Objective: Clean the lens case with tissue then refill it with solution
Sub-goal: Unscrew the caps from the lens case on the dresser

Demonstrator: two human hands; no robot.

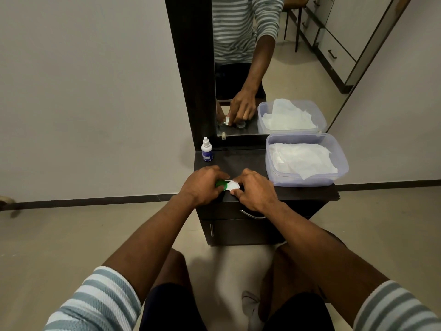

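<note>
The lens case (228, 184), with one green cap and one white cap, lies near the front edge of the dark dresser top (245, 161). My left hand (202, 185) grips its green side, fingers curled over the cap. My right hand (254, 189) pinches the white cap between thumb and fingers. A small white solution bottle (206, 150) with a blue label stands upright at the back left corner, capped. White tissues (303, 160) lie inside a clear plastic box (307, 181) at the right.
A tall mirror (274, 68) stands behind the dresser top and reflects my hands and the tissue box. The dresser has a front drawer with a metal handle (253, 215). My knees are below, close to the dresser front.
</note>
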